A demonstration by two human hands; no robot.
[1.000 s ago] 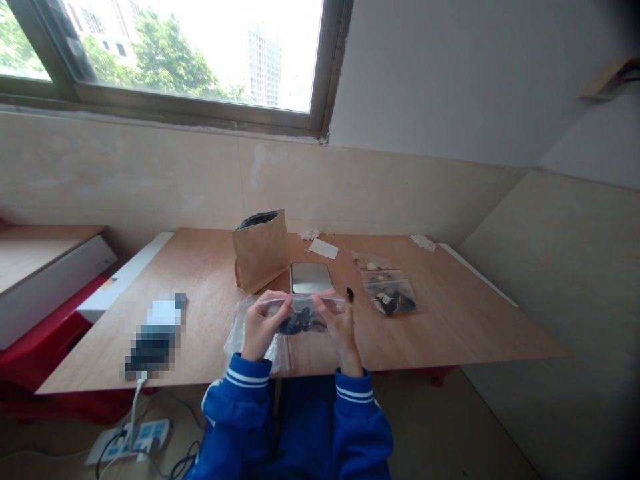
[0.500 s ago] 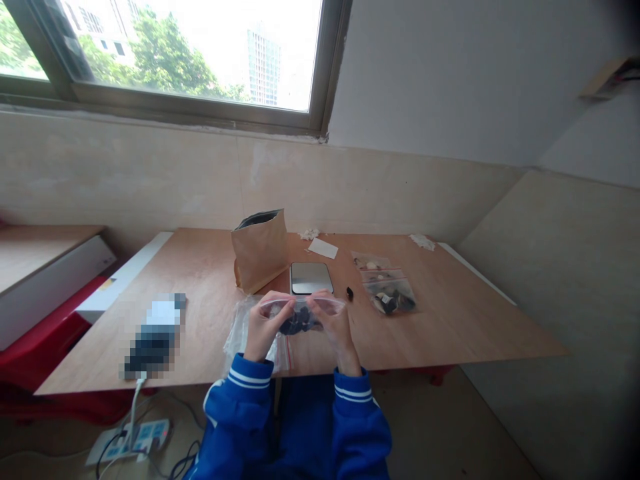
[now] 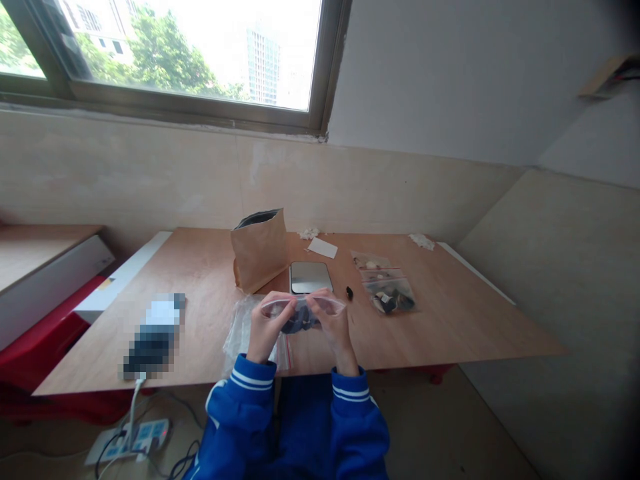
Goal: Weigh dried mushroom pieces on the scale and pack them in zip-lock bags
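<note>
A clear zip bag with dark pieces inside (image 3: pixel 299 320) hangs between both hands, just in front of a small silver scale (image 3: pixel 311 277). My left hand (image 3: pixel 267 325) pinches the bag's top edge near its middle from the left. My right hand (image 3: pixel 334 325) grips the same edge from the right, thumb close to the other thumb. Beneath and left of the left hand lie flat clear bags (image 3: pixel 237 337) on the table. One small dark piece (image 3: pixel 349 293) rests right of the scale. Filled zip bags (image 3: pixel 390 297) lie farther right.
An upright brown paper bag (image 3: pixel 260 253) stands open behind the left hand. A white card (image 3: pixel 323 248) lies behind the scale. A pixelated object (image 3: pixel 155 337) with a white cable is at the table's left.
Both hands keep their hold on the zip bag and have barely moved. The view has shifted very slightly.
</note>
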